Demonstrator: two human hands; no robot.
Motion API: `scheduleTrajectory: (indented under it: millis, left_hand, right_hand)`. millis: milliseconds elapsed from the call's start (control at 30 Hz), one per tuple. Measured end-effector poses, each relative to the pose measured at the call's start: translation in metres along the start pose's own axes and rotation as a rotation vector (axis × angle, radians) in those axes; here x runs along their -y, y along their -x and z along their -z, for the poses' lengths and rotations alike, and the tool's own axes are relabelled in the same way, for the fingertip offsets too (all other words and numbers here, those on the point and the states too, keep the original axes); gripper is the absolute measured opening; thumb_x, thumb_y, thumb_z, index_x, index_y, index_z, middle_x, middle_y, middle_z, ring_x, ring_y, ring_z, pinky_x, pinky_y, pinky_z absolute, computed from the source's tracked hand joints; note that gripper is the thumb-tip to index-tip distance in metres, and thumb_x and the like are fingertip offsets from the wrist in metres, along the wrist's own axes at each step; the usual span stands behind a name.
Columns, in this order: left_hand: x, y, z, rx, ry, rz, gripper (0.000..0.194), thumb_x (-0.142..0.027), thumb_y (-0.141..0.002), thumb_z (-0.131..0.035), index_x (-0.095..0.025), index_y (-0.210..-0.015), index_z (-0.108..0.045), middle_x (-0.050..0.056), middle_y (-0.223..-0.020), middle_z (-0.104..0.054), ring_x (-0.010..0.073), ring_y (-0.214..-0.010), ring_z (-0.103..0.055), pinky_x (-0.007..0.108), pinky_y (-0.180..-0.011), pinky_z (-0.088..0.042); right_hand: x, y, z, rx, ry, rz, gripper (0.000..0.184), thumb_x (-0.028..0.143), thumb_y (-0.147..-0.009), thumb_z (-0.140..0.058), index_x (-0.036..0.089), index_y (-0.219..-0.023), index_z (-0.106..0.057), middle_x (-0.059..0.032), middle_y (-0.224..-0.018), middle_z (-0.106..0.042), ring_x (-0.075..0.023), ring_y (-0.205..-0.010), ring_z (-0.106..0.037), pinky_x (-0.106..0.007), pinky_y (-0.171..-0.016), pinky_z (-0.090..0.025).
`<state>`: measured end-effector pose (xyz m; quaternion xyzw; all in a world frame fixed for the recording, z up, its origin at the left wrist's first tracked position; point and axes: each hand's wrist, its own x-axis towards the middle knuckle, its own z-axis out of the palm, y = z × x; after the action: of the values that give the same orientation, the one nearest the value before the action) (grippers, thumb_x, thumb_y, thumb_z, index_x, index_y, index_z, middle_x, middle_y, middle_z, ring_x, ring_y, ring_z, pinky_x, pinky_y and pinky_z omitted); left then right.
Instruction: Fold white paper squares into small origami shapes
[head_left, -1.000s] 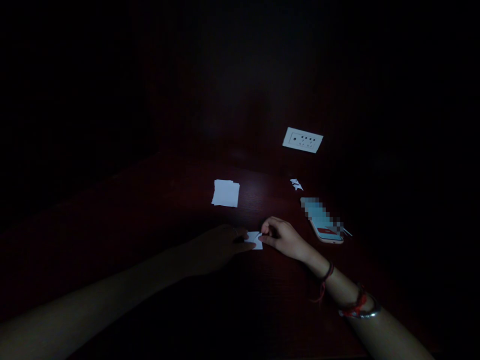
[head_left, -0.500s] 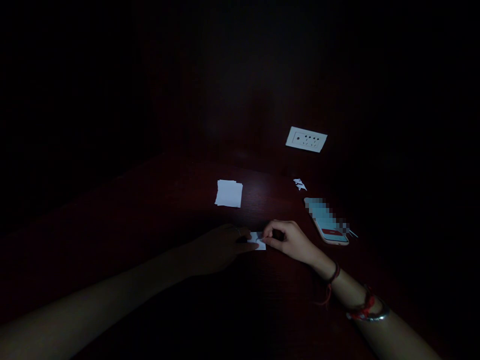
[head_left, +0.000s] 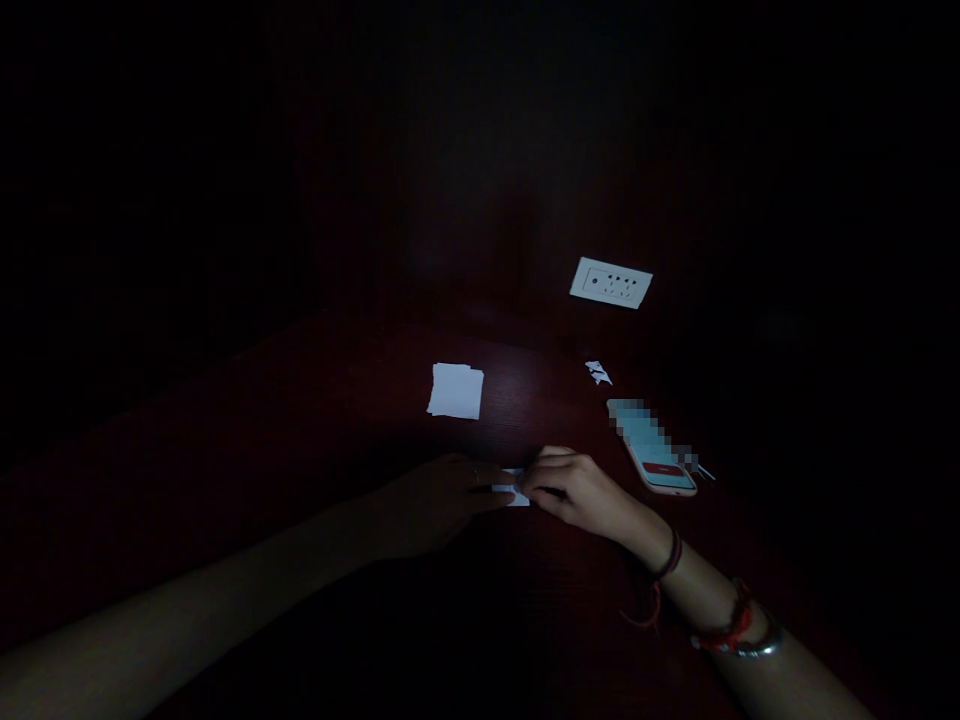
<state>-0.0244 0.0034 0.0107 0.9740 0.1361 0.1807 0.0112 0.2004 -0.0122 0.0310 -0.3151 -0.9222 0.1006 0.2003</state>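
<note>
A small piece of white paper (head_left: 520, 498) lies on the dark red table between my two hands. My left hand (head_left: 446, 500), in deep shadow, grips it from the left, with thumb and forefinger on its surface. At the paper's right side is my right hand (head_left: 576, 487), fingers curled and tips together on the paper. Those fingertips partly cover the sheet, so its fold or crease there is hard to make out. Beyond my hands sits a stack of white paper squares (head_left: 455, 391) with uneven edges.
A phone (head_left: 654, 450) with a lit, partly blurred screen lies right of my right hand, a thin white strip (head_left: 706, 472) beside it. Torn paper scraps (head_left: 598, 373) rest farther back. A white socket plate (head_left: 611, 283) is on the back wall. Surroundings are very dark.
My right hand's fingers have closed in over the paper's right part and cover more of it. My left hand stays nearly in place. The whole view has shifted slightly.
</note>
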Motion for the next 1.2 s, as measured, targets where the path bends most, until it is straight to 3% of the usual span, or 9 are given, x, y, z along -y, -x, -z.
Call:
scheduleTrajectory:
  millis: [333,600,767,1200]
  left_hand:
    - [0.004,0.002,-0.006,0.038,-0.014,-0.002,0.045,-0.009,-0.08,-0.043,-0.024,-0.122,-0.036,0.003,-0.121,-0.045,0.0206,-0.113,-0.035,0.037,-0.09,-0.032]
    - [0.002,0.0,-0.004,0.032,-0.036,-0.017,0.048,-0.007,-0.079,-0.041,-0.024,-0.123,-0.034,0.003,-0.124,-0.041,0.0201,-0.114,-0.035,0.036,-0.09,-0.032]
    - [0.002,-0.002,-0.004,0.058,-0.043,-0.002,0.051,-0.006,-0.078,-0.042,-0.025,-0.124,-0.031,0.003,-0.125,-0.04,0.022,-0.113,-0.034,0.038,-0.089,-0.032]
    - [0.005,0.0,-0.013,-0.008,-0.048,-0.011,0.048,-0.007,-0.079,-0.043,-0.023,-0.123,-0.034,0.004,-0.119,-0.047,0.0223,-0.111,-0.037,0.038,-0.087,-0.034]
  right_hand:
    - [-0.001,0.003,0.002,0.016,-0.152,-0.002,0.018,0.01,-0.073,-0.05,0.018,-0.083,-0.063,-0.0025,-0.085,-0.062,-0.0122,-0.08,-0.055,-0.024,-0.075,-0.043]
    - [-0.002,0.002,-0.001,0.004,-0.193,-0.055,0.015,0.012,-0.074,-0.05,0.015,-0.08,-0.063,-0.0028,-0.083,-0.061,-0.0105,-0.075,-0.055,-0.021,-0.071,-0.043]
    - [-0.001,0.001,-0.001,-0.028,-0.154,-0.143,0.013,0.016,-0.073,-0.053,0.014,-0.083,-0.061,-0.0019,-0.075,-0.056,-0.0095,-0.066,-0.052,-0.02,-0.062,-0.042]
    - [0.004,0.002,0.004,0.086,-0.002,-0.119,0.026,0.017,-0.077,-0.048,0.019,-0.101,-0.059,-0.0041,-0.09,-0.055,-0.0119,-0.08,-0.053,-0.023,-0.074,-0.041]
